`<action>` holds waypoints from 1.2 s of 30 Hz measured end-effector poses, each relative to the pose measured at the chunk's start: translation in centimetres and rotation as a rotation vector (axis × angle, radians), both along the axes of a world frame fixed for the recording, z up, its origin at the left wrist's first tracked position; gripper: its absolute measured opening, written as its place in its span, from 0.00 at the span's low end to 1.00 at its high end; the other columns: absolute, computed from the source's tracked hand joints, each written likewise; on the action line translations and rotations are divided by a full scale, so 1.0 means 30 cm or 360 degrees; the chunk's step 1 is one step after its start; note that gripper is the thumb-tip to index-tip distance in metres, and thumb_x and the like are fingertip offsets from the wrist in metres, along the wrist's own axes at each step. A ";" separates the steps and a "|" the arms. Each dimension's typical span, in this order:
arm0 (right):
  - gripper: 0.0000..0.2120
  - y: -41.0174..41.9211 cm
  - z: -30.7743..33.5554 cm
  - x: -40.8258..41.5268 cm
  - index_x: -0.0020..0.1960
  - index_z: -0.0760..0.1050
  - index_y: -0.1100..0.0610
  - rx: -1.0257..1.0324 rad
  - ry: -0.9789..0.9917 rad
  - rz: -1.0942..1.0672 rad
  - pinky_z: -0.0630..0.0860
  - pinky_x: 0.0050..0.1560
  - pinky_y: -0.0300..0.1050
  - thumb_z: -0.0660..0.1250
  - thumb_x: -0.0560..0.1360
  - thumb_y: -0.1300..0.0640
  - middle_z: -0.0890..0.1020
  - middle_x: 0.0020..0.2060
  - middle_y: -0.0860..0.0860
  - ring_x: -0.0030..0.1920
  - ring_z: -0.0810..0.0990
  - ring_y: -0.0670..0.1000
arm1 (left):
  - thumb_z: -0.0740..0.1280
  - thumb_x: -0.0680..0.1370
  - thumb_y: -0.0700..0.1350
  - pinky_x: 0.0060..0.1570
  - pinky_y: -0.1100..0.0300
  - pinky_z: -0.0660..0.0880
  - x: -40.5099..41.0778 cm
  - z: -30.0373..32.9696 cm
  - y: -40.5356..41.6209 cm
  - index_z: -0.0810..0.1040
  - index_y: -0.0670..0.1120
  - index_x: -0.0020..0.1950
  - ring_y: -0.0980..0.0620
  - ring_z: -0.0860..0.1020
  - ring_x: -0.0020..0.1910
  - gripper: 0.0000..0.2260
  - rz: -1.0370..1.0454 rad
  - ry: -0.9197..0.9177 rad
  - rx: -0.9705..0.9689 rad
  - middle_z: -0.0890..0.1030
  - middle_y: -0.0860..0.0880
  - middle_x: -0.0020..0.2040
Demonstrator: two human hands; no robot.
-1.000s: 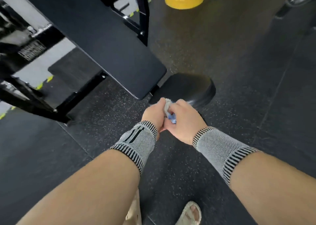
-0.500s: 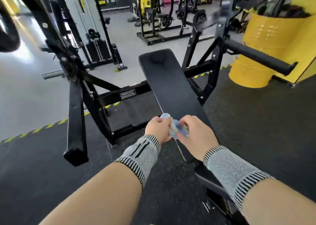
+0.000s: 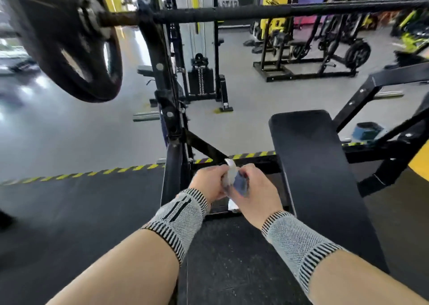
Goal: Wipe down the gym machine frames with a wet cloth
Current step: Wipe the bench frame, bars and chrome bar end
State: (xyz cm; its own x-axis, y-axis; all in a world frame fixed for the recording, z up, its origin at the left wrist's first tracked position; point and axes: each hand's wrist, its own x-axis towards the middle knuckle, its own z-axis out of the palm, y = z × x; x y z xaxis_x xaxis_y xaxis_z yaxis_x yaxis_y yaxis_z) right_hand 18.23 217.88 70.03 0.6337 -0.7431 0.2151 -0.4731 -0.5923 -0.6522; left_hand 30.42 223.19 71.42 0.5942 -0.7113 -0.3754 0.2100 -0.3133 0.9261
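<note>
While both hands, left hand (image 3: pixel 210 182) and right hand (image 3: pixel 256 194), are gripping the bunched cloth (image 3: pixel 234 179), it is likely handling limp and light

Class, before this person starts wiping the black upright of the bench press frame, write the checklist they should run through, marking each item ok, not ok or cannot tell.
1. Cloth in hand: ok, the left hand and right hand both hold it bunched.
2. Cloth wet: cannot tell.
3. Cloth spread flat for wiping: not ok, it is wadded.
4. Upright in front of the hands: ok, just beyond them.
5. Weight plate overhead to the left secured on the barbell: cannot tell.
6. Bench pad clear of the hands: ok, it lies to their right.
</note>
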 end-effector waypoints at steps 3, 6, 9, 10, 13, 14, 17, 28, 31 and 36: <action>0.11 -0.081 -0.041 0.216 0.51 0.68 0.52 -0.0125 0.0037 0.0174 0.70 0.48 0.46 0.67 0.73 0.53 0.73 0.50 0.49 0.50 0.75 0.52 | 0.62 0.81 0.43 0.55 0.45 0.76 0.170 -0.034 -0.009 0.76 0.35 0.62 0.46 0.75 0.47 0.14 0.0067 -0.0100 0.0067 0.79 0.40 0.48; 0.10 -0.173 -0.061 0.459 0.54 0.73 0.54 -0.0390 -0.0017 0.0374 0.69 0.48 0.47 0.65 0.73 0.58 0.74 0.51 0.52 0.52 0.74 0.55 | 0.60 0.82 0.43 0.47 0.55 0.74 0.332 -0.060 -0.017 0.74 0.41 0.66 0.47 0.75 0.48 0.14 0.0220 -0.0173 0.0051 0.76 0.44 0.53; 0.09 -0.249 -0.036 0.721 0.49 0.77 0.55 -0.0701 -0.0121 0.0589 0.71 0.39 0.47 0.67 0.69 0.62 0.76 0.44 0.54 0.44 0.76 0.58 | 0.60 0.81 0.39 0.46 0.55 0.73 0.493 -0.089 -0.034 0.74 0.44 0.67 0.48 0.75 0.53 0.14 0.0549 -0.0189 0.0050 0.78 0.46 0.56; 0.10 -0.269 -0.032 0.802 0.46 0.77 0.56 -0.0814 -0.0146 0.0658 0.71 0.36 0.46 0.70 0.66 0.64 0.77 0.42 0.54 0.41 0.76 0.58 | 0.59 0.81 0.36 0.47 0.54 0.73 0.538 -0.098 -0.042 0.74 0.44 0.67 0.47 0.76 0.53 0.15 0.0659 -0.0186 0.0073 0.78 0.45 0.58; 0.11 -0.314 -0.084 1.005 0.41 0.80 0.57 -0.1182 -0.0043 0.0855 0.72 0.31 0.46 0.74 0.59 0.64 0.79 0.38 0.55 0.37 0.77 0.57 | 0.57 0.80 0.33 0.44 0.53 0.75 0.649 -0.122 -0.077 0.73 0.43 0.68 0.48 0.79 0.49 0.18 0.0902 -0.0175 0.0144 0.78 0.46 0.61; 0.10 -0.326 -0.119 1.043 0.42 0.81 0.57 -0.1348 0.0055 0.0897 0.71 0.31 0.45 0.74 0.60 0.62 0.80 0.38 0.55 0.38 0.78 0.56 | 0.56 0.80 0.33 0.41 0.55 0.75 0.670 -0.128 -0.088 0.73 0.43 0.68 0.50 0.78 0.46 0.18 0.0937 -0.0187 0.0179 0.78 0.48 0.61; 0.08 -0.359 -0.205 1.078 0.43 0.82 0.58 -0.1534 0.0181 0.0943 0.70 0.27 0.41 0.66 0.66 0.60 0.81 0.39 0.55 0.38 0.78 0.55 | 0.58 0.79 0.32 0.55 0.54 0.76 0.727 -0.172 -0.108 0.74 0.43 0.67 0.51 0.78 0.54 0.19 0.0890 -0.0305 0.0343 0.77 0.49 0.63; 0.05 -0.508 -0.121 1.006 0.50 0.73 0.55 0.0102 -0.0046 0.0205 0.66 0.42 0.42 0.63 0.75 0.58 0.74 0.48 0.50 0.42 0.70 0.50 | 0.58 0.79 0.34 0.59 0.67 0.67 0.735 -0.143 -0.236 0.74 0.46 0.69 0.55 0.75 0.61 0.19 0.0861 -0.0457 0.0376 0.77 0.50 0.65; 0.04 -0.553 -0.134 1.053 0.48 0.70 0.54 0.0611 -0.0180 -0.0347 0.67 0.40 0.40 0.64 0.76 0.60 0.77 0.53 0.53 0.42 0.71 0.50 | 0.59 0.79 0.36 0.51 0.62 0.76 0.739 -0.155 -0.222 0.75 0.47 0.67 0.56 0.77 0.51 0.18 0.0926 -0.0442 0.0385 0.78 0.51 0.62; 0.05 -0.495 -0.168 1.020 0.48 0.74 0.54 0.0680 0.0079 0.0066 0.69 0.39 0.38 0.66 0.73 0.61 0.80 0.46 0.52 0.44 0.78 0.53 | 0.63 0.78 0.40 0.41 0.60 0.79 0.737 -0.208 -0.195 0.81 0.48 0.53 0.53 0.79 0.38 0.09 0.1055 -0.0370 0.0450 0.82 0.51 0.45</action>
